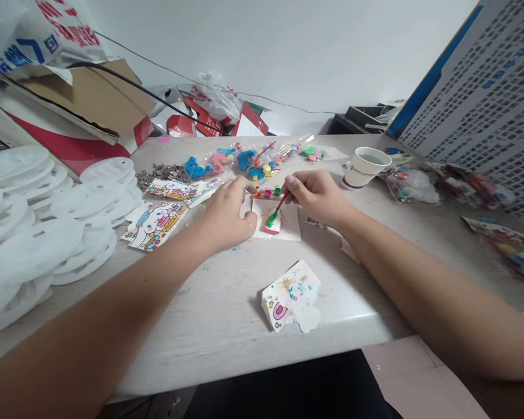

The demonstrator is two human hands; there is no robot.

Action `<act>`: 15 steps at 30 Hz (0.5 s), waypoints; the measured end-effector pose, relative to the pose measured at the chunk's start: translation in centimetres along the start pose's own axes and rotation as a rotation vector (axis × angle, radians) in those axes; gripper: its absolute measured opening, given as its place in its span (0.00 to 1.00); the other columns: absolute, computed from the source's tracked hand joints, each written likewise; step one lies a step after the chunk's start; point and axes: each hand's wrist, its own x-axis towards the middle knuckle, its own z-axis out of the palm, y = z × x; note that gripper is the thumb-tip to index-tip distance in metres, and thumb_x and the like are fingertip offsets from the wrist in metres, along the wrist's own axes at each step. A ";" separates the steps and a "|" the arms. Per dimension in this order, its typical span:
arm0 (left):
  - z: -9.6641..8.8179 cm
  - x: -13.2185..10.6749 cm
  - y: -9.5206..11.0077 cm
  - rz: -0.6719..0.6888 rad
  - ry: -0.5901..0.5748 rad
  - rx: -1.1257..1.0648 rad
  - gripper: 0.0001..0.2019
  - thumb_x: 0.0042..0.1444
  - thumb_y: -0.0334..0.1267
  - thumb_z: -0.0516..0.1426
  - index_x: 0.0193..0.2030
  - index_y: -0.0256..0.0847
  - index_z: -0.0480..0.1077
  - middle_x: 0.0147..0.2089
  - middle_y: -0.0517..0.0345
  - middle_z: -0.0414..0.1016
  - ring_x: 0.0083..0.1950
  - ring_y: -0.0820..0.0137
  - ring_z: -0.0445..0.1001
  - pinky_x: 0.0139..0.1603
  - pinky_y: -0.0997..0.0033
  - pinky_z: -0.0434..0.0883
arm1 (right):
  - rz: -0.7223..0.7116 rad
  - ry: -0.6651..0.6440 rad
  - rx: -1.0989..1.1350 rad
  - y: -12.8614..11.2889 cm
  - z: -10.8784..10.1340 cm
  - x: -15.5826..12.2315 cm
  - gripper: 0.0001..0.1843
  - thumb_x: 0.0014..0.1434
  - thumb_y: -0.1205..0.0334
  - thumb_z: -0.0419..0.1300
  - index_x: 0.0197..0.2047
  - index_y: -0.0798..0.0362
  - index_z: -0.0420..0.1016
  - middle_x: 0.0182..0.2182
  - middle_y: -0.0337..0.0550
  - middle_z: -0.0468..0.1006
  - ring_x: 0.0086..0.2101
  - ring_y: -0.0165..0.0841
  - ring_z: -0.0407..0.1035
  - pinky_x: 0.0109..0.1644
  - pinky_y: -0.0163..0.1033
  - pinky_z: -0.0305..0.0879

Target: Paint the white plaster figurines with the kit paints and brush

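Hands, two, bare, working close together at mid-bench.

1. Right hand [317, 195]: closed in a pen grip on a thin red-handled brush [280, 203], the tip down on the small piece.
2. Left hand [227, 215]: knuckles up, fingers curled, resting at the left edge of the white sheet [290, 228]. Its fingertips lie near the paint-pot strip [268, 191]. Whether it pinches anything cannot be told from this angle.
3. Small piece [273, 223]: pink-edged, its top face mostly green, lying flat on the white sheet between the two hands.
4. Step in hand, by judgement: laying green paint on the small piece, which looks close to covered. The next stroke calls for a light, steady tip kept inside the pink border, with the sheet held from sliding.
5. Paper cup [364, 167]: upright beyond the right hand, liquid inside, possibly rinse water.
6. Painted figure [290, 297]: nearer the bench [218, 331] edge, well apart from the work.
7. Cartoon figures [157, 224]: coloured, lying flat to the left of the left hand.
8. Bags of coloured pots [244, 160]: clear packets in a row behind the hands.
9. White discs [35, 233]: overlapping stacks at far left.
10. Cardboard box [87, 99]: back left, flap open.
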 end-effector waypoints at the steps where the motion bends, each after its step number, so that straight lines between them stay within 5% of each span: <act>1: 0.0 0.0 0.0 0.012 -0.005 -0.013 0.17 0.49 0.30 0.54 0.48 0.39 0.67 0.42 0.54 0.67 0.39 0.66 0.67 0.40 0.64 0.66 | -0.034 -0.058 0.005 -0.1 0.0 -0.1 0.31 0.65 0.36 0.50 0.29 0.56 0.73 0.24 0.43 0.75 0.24 0.28 0.63 0.29 0.35 0.57; 3: 0.1 0.0 -0.2 0.030 -0.030 -0.044 0.15 0.49 0.30 0.53 0.45 0.40 0.68 0.39 0.56 0.68 0.35 0.69 0.66 0.38 0.66 0.65 | -0.055 -0.089 -0.086 -0.1 0.1 -0.1 0.31 0.66 0.37 0.50 0.27 0.56 0.73 0.22 0.42 0.73 0.23 0.27 0.60 0.28 0.35 0.54; 7: 0.2 -0.1 -0.4 0.049 -0.073 -0.086 0.11 0.50 0.30 0.53 0.41 0.41 0.70 0.34 0.59 0.68 0.31 0.72 0.64 0.34 0.67 0.62 | 0.000 0.076 -0.131 0.2 -0.1 0.0 0.31 0.65 0.37 0.52 0.27 0.57 0.73 0.22 0.43 0.74 0.23 0.27 0.60 0.28 0.36 0.54; 12: 0.4 -0.1 -0.4 0.069 -0.115 -0.127 0.08 0.52 0.32 0.53 0.39 0.41 0.69 0.31 0.61 0.68 0.29 0.73 0.64 0.30 0.68 0.59 | -0.124 -0.103 0.048 -0.2 0.0 -0.3 0.33 0.62 0.32 0.51 0.29 0.56 0.73 0.22 0.42 0.73 0.23 0.26 0.60 0.26 0.35 0.53; 15: 0.8 -0.1 -0.5 0.061 -0.135 -0.108 0.10 0.52 0.33 0.54 0.41 0.42 0.70 0.32 0.61 0.69 0.30 0.72 0.65 0.31 0.68 0.60 | -0.127 -0.019 -0.116 -0.1 -0.2 -0.2 0.35 0.61 0.31 0.50 0.26 0.57 0.73 0.20 0.41 0.71 0.22 0.26 0.58 0.26 0.36 0.52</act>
